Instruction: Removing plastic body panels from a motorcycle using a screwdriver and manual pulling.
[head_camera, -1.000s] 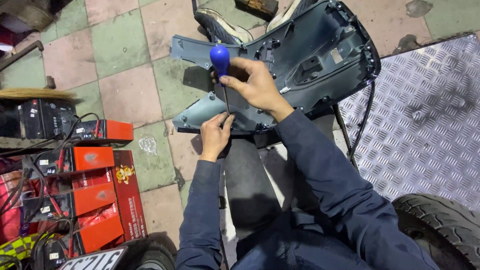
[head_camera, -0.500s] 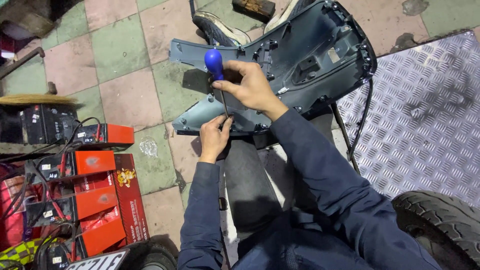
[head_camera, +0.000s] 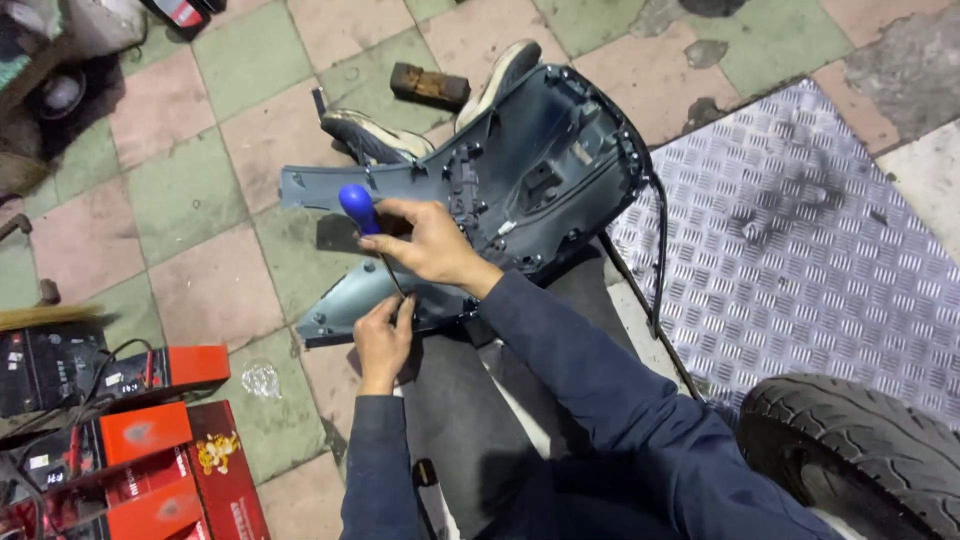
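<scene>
While seen from the head camera: right hand (head_camera: 432, 243) closed around a blue-handled screwdriver (head_camera: 362, 212), shaft angled down to the lower edge of a grey plastic scooter panel (head_camera: 520, 165) lying over the tiled floor (head_camera: 200, 200). Left hand (head_camera: 383, 338) pinched at the shaft tip against that edge. Red boxes (head_camera: 150, 470) at left, tyre (head_camera: 860, 440) lower right, beside checker plate (head_camera: 800, 250).

Operator wears a dark navy long-sleeved cloth work jacket; both sleeves reach the wrists. Left hand (head_camera: 383, 337) and right hand (head_camera: 432, 243) are bare, ungloved.
</scene>
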